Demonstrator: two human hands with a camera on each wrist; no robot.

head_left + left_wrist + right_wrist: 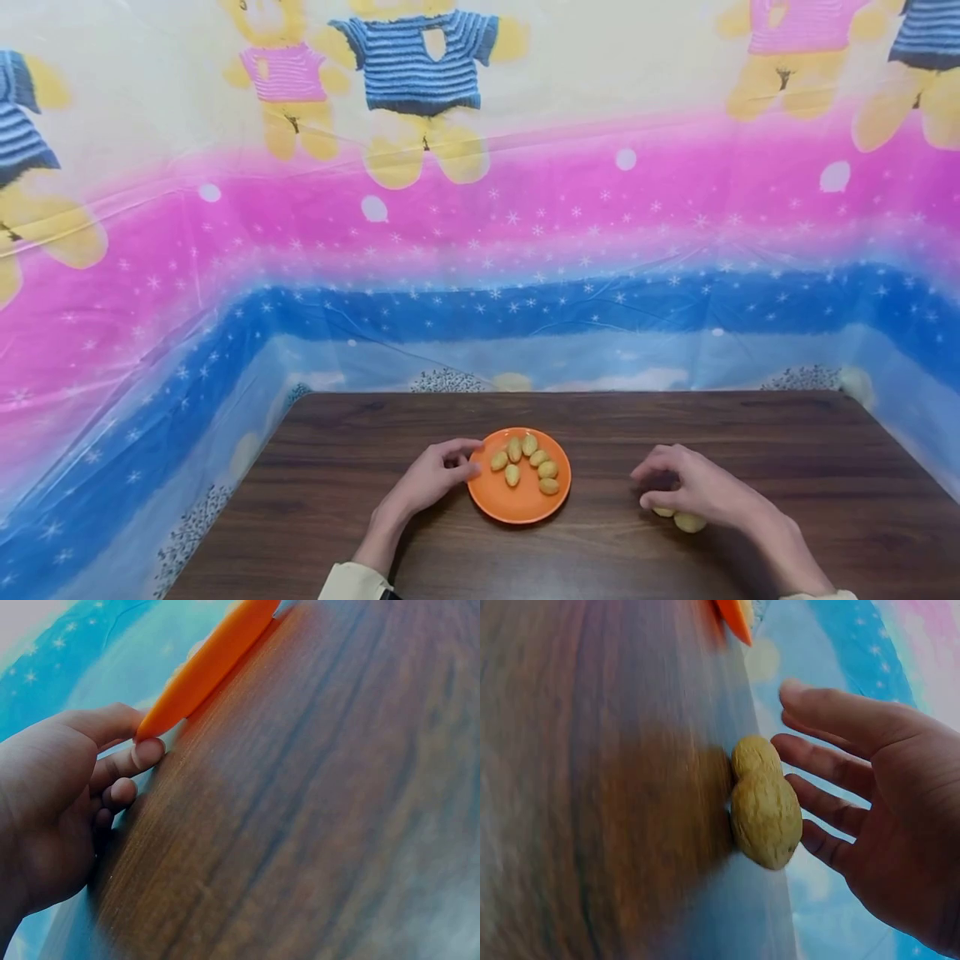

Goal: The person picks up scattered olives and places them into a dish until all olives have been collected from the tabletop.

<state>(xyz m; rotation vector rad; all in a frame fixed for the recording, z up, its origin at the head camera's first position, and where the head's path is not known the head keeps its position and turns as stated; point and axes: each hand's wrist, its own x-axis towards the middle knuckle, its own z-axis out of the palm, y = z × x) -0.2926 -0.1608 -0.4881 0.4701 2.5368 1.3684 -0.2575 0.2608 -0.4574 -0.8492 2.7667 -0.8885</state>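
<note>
An orange plate point(517, 504) lies on the dark wooden table, several tan, oval walnuts point(513, 450) spread over its upper and right parts. At its left rim, my left hand point(438, 475) pinches the edge between thumb and finger; the left wrist view shows the plate point(217, 667) edge-on between those fingertips. To the right, my right hand point(697, 483) hovers with relaxed, parted fingers around two loose walnuts, partly hiding them in the head view. From the right wrist, the nearer walnut point(766, 821) shows a wrinkled shell and overlaps the farther walnut point(754, 756).
The brown table point(600, 550) ends at a straight back edge. Behind it and along both sides hangs a cloth point(450, 233) printed with bears, snowflakes and pink and blue bands.
</note>
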